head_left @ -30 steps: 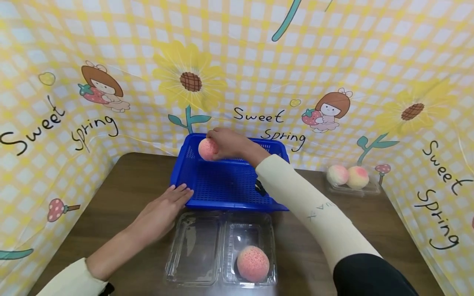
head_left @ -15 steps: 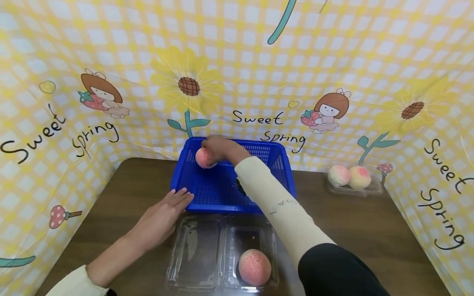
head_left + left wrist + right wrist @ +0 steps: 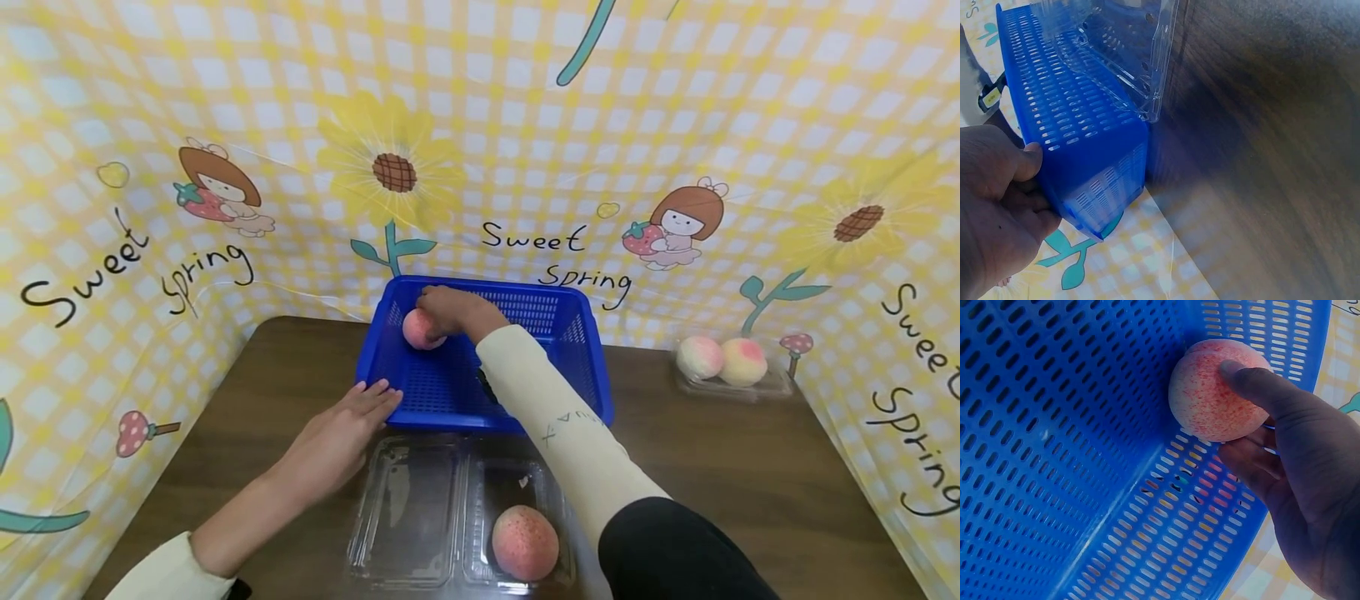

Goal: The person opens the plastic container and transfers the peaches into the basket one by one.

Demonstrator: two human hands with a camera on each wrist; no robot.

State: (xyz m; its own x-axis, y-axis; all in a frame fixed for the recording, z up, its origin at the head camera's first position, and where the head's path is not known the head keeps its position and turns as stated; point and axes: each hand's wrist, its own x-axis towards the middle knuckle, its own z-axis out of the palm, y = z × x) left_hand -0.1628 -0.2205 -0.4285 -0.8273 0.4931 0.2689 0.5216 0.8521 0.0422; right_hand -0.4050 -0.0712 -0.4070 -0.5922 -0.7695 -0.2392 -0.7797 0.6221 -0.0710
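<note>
By the far left corner of the blue basket (image 3: 465, 419): peach (image 3: 418, 330) gripped by right hand (image 3: 453, 310)

Head view. Right hand grasps the peach inside the basket. Left hand (image 3: 341, 437) holds the near left corner. Judged step: seating the peach in its corner; next move would call for loosening thumb and fingers evenly, since so round a shape may roll. Nearer, an opened clamshell (image 3: 408, 521) lies on the wood-grain bench (image 3: 757, 483); a second peach (image 3: 525, 543) sits in its right half. Far right, two paler peaches (image 3: 744, 362) share a clear container (image 3: 738, 390).

Left wrist view. Basket is smooth moulded plastic, walls pierced by short slots; thumb presses the outer face, fingers curled at the rim. Clamshell plastic is thin, transparent, ribbed, just beside the basket.

Right wrist view. Peach is near-spherical, cream under red speckling, with a shallow crease; thumb lies across it. Contact with floor or wall: cannot tell.
</note>
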